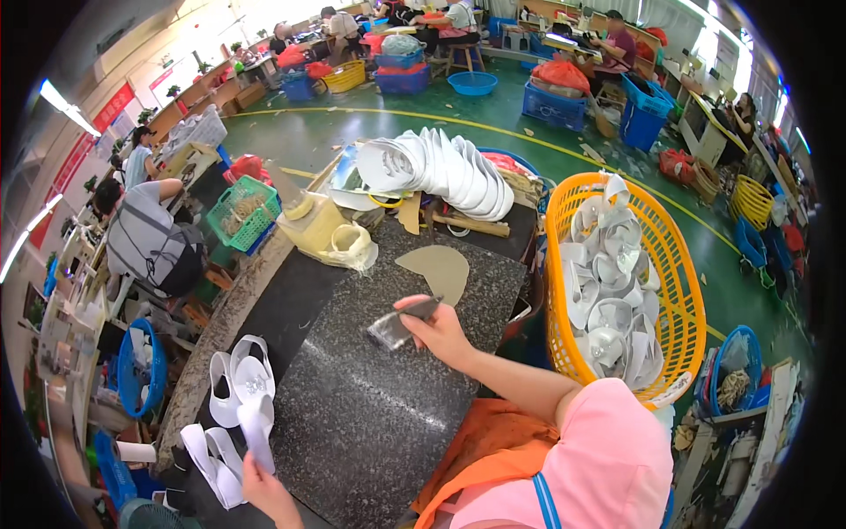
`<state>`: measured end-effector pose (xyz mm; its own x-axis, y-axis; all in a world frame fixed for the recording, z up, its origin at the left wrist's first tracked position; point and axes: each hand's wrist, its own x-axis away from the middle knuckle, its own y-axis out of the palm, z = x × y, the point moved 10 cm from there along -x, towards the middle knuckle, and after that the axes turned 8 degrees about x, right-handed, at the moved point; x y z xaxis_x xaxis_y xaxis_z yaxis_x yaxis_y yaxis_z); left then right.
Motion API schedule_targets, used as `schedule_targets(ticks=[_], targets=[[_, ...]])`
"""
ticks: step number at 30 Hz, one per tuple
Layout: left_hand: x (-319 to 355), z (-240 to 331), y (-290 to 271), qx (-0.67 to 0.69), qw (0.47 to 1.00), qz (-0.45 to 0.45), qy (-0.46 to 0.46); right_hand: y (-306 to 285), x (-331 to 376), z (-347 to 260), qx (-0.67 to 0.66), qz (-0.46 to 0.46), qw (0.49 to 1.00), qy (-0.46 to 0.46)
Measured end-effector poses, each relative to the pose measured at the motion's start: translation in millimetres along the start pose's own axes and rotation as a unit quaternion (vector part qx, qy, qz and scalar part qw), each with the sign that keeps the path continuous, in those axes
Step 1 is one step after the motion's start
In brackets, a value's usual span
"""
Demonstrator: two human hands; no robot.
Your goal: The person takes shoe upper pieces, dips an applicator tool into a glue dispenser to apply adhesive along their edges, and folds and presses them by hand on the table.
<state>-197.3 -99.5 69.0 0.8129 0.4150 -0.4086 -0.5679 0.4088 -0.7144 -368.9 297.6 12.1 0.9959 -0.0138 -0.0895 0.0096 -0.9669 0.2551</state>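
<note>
My right hand (441,331) is over the dark speckled stone slab (388,406) and grips a small hammer (401,324), its metal head blurred. Just beyond it a tan insole-shaped piece (438,269) lies flat on the slab. My left hand (264,489), at the lower left, holds a white sandal piece (257,428) upright. More white sandal uppers (238,375) lie beside it on the bench, and further white ones (216,458) sit lower down.
A fanned row of white soles (449,167) stands at the bench's far end. A yellow basket (679,291) of white uppers is on my right. A yellowish container (317,225) and a green basket (242,212) stand far left. Other people work at benches around.
</note>
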Motion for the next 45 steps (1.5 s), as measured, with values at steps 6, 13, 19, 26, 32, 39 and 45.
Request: schedule_targets(ticks=[6,13,19,26,32,39,45], targets=[[5.9,-8.8,-21.4,0.199,0.97,0.025,-0.137,-2.4,-72.4,-65.2,0.428,-0.038,0.881,-0.199],[28.1,3.1,-40.1,0.204,0.97,0.052,-0.123,16.8,-197.6,-61.6,0.507,-0.021,0.828,-0.24],[19.1,90.2,-38.1,-0.016,0.992,0.088,0.092,34.8,-250.4,6.8,0.656,-0.043,0.71,-0.253],[8.3,71.5,-16.0,0.054,0.99,0.112,0.07,54.0,-186.1,-42.0,0.661,-0.087,0.637,-0.387],[14.1,85.5,60.7,-0.017,0.968,0.109,0.226,28.6,-163.5,-19.2,0.463,-0.07,0.881,-0.063],[36.2,83.9,91.2,-0.008,0.963,0.052,0.264,164.3,-20.3,17.8,0.132,-0.332,0.923,0.144],[35.4,78.5,102.8,0.003,0.972,0.028,0.232,238.2,-13.6,32.2,0.401,-0.294,0.835,-0.236]])
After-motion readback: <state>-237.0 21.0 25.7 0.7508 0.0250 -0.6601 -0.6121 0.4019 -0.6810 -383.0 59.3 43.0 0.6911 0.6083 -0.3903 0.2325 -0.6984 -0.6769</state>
